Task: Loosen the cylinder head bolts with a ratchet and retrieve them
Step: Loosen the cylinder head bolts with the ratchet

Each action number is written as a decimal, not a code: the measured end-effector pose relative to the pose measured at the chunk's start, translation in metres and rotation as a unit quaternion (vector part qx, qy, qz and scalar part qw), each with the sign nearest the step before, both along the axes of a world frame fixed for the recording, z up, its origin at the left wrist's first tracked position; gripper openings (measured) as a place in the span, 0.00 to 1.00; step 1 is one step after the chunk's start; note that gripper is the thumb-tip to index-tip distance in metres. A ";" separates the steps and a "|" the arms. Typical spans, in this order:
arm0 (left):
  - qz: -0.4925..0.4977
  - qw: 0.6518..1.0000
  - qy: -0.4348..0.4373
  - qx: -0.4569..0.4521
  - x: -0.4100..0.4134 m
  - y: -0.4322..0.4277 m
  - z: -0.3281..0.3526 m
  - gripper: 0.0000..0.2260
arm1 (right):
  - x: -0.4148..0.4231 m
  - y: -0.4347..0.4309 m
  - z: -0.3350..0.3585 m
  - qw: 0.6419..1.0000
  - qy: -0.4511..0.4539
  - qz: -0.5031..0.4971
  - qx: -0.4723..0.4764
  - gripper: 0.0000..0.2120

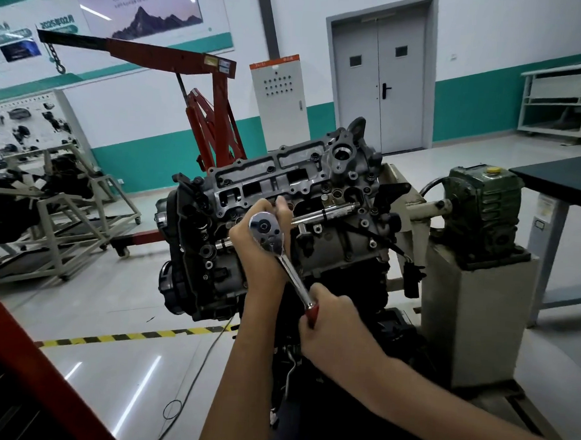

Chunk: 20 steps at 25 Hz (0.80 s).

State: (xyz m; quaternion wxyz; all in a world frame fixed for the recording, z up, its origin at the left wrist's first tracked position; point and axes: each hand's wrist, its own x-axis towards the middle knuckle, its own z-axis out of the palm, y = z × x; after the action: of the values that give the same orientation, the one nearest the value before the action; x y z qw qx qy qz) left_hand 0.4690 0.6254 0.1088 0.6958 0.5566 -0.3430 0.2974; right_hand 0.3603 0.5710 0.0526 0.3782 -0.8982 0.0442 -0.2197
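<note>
A grey cylinder head [284, 182] sits on an engine mounted on a stand, its top face tilted toward me. A chrome ratchet [282, 253] with a red handle stands over the middle of the head. My left hand [257, 241] wraps around the ratchet's head from behind and steadies it. My right hand [331, 323] grips the red handle end lower down. The socket and the bolt beneath the ratchet head are hidden by my left hand. A chrome bar [326, 213] lies across the head to the right of the ratchet.
The engine stand's green gearbox [482, 203] stands on a grey pedestal at right, beside a dark table [567, 180]. A red engine hoist [208, 91] is behind the engine. Another engine on a frame [47, 203] sits at left. A cable [193, 369] runs over the floor.
</note>
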 end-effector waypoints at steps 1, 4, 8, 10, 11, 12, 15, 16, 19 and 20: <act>0.012 1.000 -0.010 0.013 0.004 0.005 -0.001 0.21 | 0.000 -0.009 0.007 0.999 0.002 0.001 -0.051 0.09; 0.031 0.998 -0.016 0.053 0.011 0.016 0.000 0.21 | 0.010 -0.062 0.050 0.946 -0.032 -0.058 -0.316 0.09; 0.046 0.997 -0.022 0.066 0.005 0.016 0.001 0.18 | 0.010 -0.088 0.095 0.871 -0.239 -0.143 -0.406 0.06; 0.044 0.998 0.001 0.044 0.005 0.016 0.000 0.20 | 0.004 -0.073 0.074 0.852 -0.265 -0.159 -0.422 0.06; 0.048 0.998 0.006 0.041 0.004 0.014 0.000 0.22 | 0.001 -0.063 0.057 0.855 -0.265 -0.158 -0.416 0.06; 0.060 0.997 0.005 0.041 0.002 0.012 0.001 0.23 | -0.003 -0.052 0.041 0.869 -0.259 -0.153 -0.394 0.07; 0.068 0.998 0.005 0.007 -0.004 0.006 0.002 0.22 | -0.004 -0.030 0.013 0.923 -0.209 -0.123 -0.300 0.10; 0.059 0.998 0.005 -0.002 -0.004 0.007 0.002 0.21 | -0.003 -0.027 0.011 0.937 -0.171 -0.119 -0.279 0.11; 0.044 0.998 -0.004 0.034 0.001 0.015 -0.002 0.22 | 0.002 -0.044 0.032 0.938 -0.058 -0.093 -0.328 0.07; 0.033 0.998 -0.006 0.054 0.003 0.020 -0.002 0.21 | 0.006 -0.058 0.047 0.925 -0.068 -0.083 -0.365 0.07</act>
State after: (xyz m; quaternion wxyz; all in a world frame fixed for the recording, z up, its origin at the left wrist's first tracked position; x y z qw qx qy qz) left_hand 0.4715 0.6456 0.1072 0.6525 0.6027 -0.3443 0.3041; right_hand 0.3663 0.5128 0.0996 0.0061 -0.9501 0.0097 -0.3118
